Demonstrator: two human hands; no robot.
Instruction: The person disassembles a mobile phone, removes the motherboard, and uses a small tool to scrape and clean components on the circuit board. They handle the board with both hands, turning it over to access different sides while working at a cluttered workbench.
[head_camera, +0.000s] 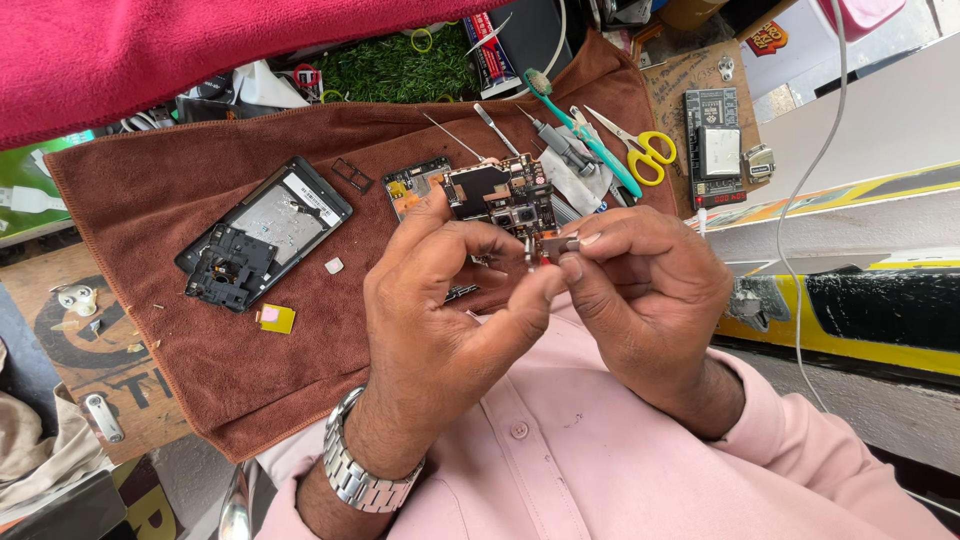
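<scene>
Left hand grips phone circuit board between thumb and fingers; right hand pinches small metal part against board edge, above brown towel.

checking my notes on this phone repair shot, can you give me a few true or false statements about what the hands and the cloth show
1. The left hand holds a small circuit board up above the brown cloth. True.
2. The right hand rests flat on the cloth, touching nothing. False: it pinches a small metal piece against the board.
3. An opened phone back housing lies on the cloth, to the left in the picture. True.
4. The scissors have red handles. False: the handles are yellow.
5. A metal wristwatch sits on the left wrist. True.
6. A teal toothbrush lies on the cloth near the scissors. True.
</scene>
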